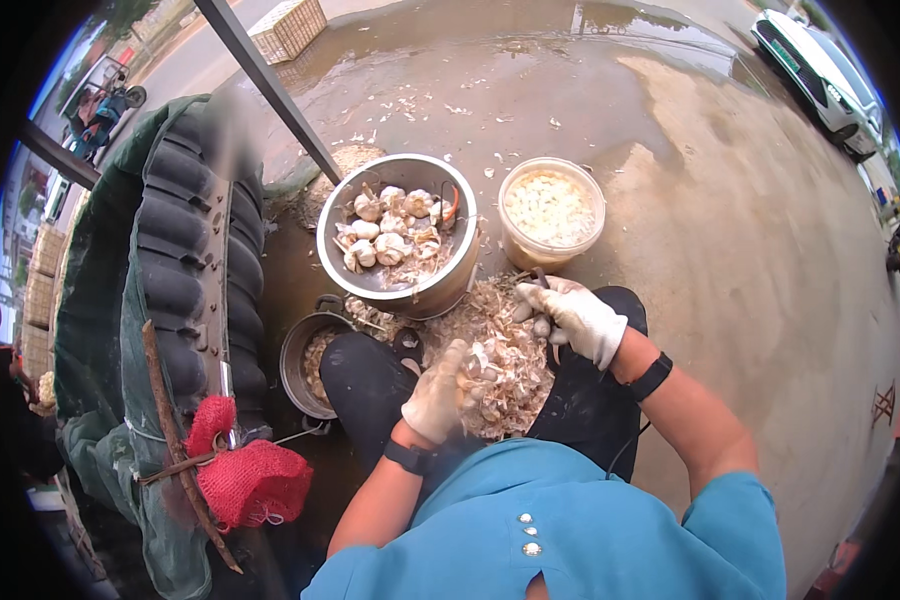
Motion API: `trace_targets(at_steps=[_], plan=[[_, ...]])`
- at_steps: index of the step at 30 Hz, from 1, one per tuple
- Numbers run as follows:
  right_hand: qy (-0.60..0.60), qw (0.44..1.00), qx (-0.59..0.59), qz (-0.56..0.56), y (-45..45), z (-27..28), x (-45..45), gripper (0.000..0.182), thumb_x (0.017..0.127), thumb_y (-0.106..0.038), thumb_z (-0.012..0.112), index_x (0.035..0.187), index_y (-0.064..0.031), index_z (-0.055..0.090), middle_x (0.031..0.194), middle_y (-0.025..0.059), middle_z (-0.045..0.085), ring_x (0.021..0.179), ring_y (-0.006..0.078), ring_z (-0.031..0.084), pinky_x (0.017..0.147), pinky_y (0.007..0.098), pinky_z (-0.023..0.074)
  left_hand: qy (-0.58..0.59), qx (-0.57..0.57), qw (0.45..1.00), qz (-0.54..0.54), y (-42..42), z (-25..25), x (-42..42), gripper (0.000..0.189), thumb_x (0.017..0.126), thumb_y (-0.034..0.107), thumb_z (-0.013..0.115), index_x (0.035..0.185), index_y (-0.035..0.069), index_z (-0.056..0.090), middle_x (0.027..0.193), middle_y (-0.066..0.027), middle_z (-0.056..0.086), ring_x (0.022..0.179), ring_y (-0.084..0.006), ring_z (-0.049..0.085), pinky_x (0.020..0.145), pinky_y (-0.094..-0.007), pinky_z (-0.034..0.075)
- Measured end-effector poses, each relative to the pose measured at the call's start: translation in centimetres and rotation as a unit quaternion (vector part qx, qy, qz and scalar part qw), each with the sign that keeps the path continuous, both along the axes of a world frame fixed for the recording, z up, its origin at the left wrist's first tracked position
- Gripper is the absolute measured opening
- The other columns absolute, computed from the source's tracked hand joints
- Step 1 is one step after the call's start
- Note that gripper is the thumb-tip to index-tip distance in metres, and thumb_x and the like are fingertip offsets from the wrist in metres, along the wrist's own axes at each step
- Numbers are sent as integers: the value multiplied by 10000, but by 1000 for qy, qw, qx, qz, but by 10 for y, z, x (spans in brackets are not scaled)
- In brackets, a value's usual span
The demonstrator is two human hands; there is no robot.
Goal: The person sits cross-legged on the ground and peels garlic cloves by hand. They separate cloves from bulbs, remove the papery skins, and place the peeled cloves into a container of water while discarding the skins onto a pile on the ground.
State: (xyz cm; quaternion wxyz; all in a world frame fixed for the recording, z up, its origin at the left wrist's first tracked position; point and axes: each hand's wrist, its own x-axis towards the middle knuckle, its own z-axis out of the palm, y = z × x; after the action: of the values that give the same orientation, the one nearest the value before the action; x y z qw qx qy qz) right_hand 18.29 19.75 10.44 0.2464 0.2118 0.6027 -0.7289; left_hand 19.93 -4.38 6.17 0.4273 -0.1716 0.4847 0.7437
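My left hand point(436, 397), in a pale work glove, is curled at the edge of a heap of garlic skins point(506, 390) between my knees. Whitish garlic pieces lie by its fingers; whether they are gripped cannot be made out. My right hand point(583, 319), gloved too, is closed around a small tool with a dark handle point(540, 278), its working end mostly hidden. Beyond my hands stands a metal basin point(457, 281) with whole garlic bulbs point(391, 247) and an orange-handled tool point(451, 206) inside. A plastic bucket point(540, 259) beside it holds peeled cloves point(551, 206).
A metal pot point(294, 367) with cloves sits by my left knee. Left of it rises a dark ribbed structure point(176, 255) with green netting point(94, 322), a stick point(166, 405) and a red mesh bag point(259, 484). A slanted metal post point(270, 86) stands ahead. A white car point(821, 79) is at far right.
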Motion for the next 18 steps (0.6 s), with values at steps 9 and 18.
trace_targets(at_steps=[9, 18], plan=[[261, 866, 306, 297, -65, -18, 53, 603, 891, -412, 630, 1350, -47, 486, 1233, 260, 579, 1109, 388, 568, 937, 430, 458, 57, -46, 995, -63, 9, 29, 9, 618, 988, 614, 382, 1258, 91, 571, 719, 20, 551, 521, -76, 460, 450, -231, 331], [287, 872, 264, 296, -75, -54, 61, 517, 878, -326, 635, 1312, -83, 497, 1258, 183, 579, 1197, 348, 535, 1021, 418, 419, 138, -97, 976, -135, 4, 48, 22, 833, 944, 730, 265, 1372, 60, 513, 956, -61, 655, 696, -121, 591, 554, -242, 422]])
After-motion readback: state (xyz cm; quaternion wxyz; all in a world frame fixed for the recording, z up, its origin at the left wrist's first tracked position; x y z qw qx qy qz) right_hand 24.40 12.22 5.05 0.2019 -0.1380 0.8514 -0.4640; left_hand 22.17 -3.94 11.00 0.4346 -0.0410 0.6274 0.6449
